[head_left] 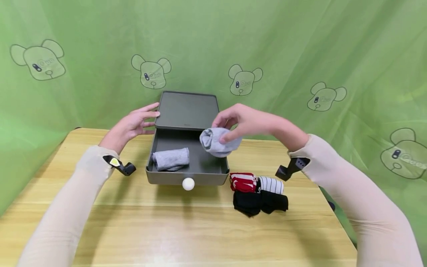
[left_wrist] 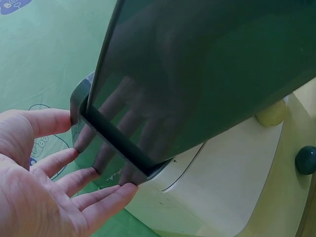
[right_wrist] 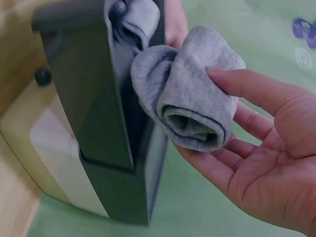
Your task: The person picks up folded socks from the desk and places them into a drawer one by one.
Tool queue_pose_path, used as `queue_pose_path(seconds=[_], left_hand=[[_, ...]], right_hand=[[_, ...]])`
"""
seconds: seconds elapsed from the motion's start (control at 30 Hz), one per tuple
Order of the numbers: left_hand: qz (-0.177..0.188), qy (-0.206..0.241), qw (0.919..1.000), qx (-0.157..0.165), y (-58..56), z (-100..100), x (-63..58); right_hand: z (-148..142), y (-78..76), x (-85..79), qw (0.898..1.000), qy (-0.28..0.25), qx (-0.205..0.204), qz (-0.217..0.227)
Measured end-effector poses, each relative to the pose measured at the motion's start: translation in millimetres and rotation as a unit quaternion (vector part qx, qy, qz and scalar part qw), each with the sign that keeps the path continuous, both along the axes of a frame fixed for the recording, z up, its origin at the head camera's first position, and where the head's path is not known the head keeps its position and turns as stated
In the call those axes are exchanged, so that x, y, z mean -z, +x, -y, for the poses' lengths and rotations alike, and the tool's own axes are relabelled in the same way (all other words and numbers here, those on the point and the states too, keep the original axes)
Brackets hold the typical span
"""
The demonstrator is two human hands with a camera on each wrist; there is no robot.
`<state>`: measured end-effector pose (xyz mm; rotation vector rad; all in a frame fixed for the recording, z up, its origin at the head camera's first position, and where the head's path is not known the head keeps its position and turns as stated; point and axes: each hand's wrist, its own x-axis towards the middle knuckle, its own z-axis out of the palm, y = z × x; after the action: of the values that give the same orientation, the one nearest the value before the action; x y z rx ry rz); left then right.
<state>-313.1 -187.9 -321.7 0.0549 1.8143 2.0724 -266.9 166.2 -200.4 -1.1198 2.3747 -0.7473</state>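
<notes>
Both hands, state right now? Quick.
Left hand: open, touching the side of the grey drawer unit.
Right hand: closed, holding a light grey cloth roll.

From where I stand, the back of the drawer [head_left: 166, 178] is lost under the box [head_left: 188, 109]. The held sock [head_left: 218, 142] blocks some of the drawer's inside, and a few of the right hand's [head_left: 247, 120] fingertips vanish behind it. The print [head_left: 187, 125] on the box's lip is too tiny to read. Both sleeves [head_left: 353, 200] run off the head view's bottom edge, as does the table [head_left: 186, 230]; the left wrist view crops the left hand [left_wrist: 54, 192].
</notes>
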Motion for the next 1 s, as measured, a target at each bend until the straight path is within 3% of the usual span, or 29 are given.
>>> queue_pose_path(seconds=[0.43,1.0], left_hand=[[0.001,0.001,1.0,0.004,0.1,-1.6,0.2],[0.003,0.004,1.0,0.001,1.0,-2.2,1.3]], right_hand=[[44.0,5.8,27.3,0.997,0.077,-0.005,0.002],[62.6,0.1,33.0,0.986,0.168,0.0,0.013]])
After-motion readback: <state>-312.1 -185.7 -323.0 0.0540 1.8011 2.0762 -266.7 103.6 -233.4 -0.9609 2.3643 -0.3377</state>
